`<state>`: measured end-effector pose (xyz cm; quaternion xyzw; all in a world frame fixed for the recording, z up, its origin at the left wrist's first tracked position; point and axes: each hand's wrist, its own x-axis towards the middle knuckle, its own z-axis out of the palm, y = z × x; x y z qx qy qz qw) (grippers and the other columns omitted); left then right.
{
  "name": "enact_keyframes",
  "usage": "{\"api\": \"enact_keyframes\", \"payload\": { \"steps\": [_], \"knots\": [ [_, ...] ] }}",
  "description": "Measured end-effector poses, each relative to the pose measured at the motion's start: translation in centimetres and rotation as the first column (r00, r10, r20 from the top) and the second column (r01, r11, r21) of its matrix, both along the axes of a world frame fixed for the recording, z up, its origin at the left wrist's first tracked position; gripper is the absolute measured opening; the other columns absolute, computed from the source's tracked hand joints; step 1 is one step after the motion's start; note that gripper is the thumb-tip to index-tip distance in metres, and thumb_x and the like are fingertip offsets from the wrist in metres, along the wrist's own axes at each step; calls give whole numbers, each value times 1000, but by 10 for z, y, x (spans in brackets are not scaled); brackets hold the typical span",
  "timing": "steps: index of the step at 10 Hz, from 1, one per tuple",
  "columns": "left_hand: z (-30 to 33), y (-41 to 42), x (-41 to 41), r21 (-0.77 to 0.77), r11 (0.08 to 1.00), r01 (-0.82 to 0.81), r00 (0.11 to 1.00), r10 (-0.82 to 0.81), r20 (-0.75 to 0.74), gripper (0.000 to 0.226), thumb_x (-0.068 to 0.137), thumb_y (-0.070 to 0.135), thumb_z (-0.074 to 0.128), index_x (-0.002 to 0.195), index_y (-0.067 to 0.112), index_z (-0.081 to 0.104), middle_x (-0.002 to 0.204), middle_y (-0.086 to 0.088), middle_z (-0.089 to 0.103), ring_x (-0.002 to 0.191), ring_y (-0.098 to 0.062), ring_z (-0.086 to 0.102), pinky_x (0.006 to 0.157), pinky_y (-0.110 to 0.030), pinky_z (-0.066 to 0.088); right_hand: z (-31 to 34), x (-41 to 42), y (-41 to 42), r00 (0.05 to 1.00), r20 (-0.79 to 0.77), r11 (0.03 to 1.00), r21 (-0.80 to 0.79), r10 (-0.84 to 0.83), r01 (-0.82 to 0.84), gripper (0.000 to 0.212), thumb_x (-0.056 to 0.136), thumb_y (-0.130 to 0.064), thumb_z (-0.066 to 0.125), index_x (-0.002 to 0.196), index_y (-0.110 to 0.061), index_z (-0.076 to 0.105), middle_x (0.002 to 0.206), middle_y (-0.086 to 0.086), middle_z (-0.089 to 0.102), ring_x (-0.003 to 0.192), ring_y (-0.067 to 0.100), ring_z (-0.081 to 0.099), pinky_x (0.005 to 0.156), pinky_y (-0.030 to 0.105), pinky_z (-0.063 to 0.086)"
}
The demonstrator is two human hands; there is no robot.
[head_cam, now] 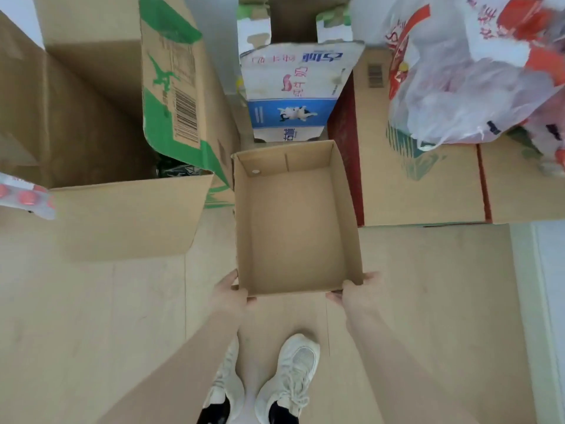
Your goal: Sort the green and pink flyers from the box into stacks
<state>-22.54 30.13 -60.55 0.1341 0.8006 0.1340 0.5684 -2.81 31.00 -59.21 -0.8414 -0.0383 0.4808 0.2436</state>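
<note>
Now left hand [230,293], right hand [356,290] each grip near corners of open box [293,228]; box unprinted.

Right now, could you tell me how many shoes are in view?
2: both white. The left shoe is at the bottom centre, partly hidden behind the left forearm; the right shoe stands beside it, below the small open box.
</note>
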Motion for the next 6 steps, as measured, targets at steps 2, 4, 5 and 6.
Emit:
{"api": "enact_keyframes", "payload": {
  "steps": [2, 4, 5, 6],
  "knots": [
    [-107, 13, -6, 18, 1000, 13, 999, -13, -34, 37, 90, -5, 46, 122, 9, 59, 86, -10, 68, 59, -15, 63, 52, -12, 50, -125, 3, 0, 997, -62, 994, -107, -40, 33, 32, 80, 12, 47, 111, 7, 50, 99, 27, 62, 47, 27, 66, 60, 43, 59],
    [-145, 41, 3, 119, 993, 25, 999, -20, -46, 33, 91, 3, 49, 121, 15, 55, 115, -4, 62, 90, -17, 58, 70, -16, 45, -152, -5, 29, 926, -268, 963, -42, -267, 265, 43, 93, 6, 45, 135, 0, 36, 99, 21, 61, 89, 28, 65, 75, 27, 57],
    [-137, 57, 9, 214, 971, 105, 986, -130, 105, 57, 92, -2, 47, 142, 22, 32, 140, 4, 42, 116, -12, 49, 99, -13, 34, -140, -11, 46, 846, -422, 921, 59, -326, 385, 59, 97, -2, 41, 147, -19, 14, 133, 10, 47, 119, 22, 53, 104, 34, 41],
    [-103, 55, 8, 188, 950, 248, 959, -269, 94, 57, 95, 5, 46, 144, 25, 27, 147, 5, 34, 121, -7, 40, 93, -16, 29, -113, -19, 43, 890, -418, 979, 6, -183, 204, 51, 98, -5, 41, 145, -14, 23, 131, 7, 50, 114, 21, 55, 100, 33, 43]
  ]
}}
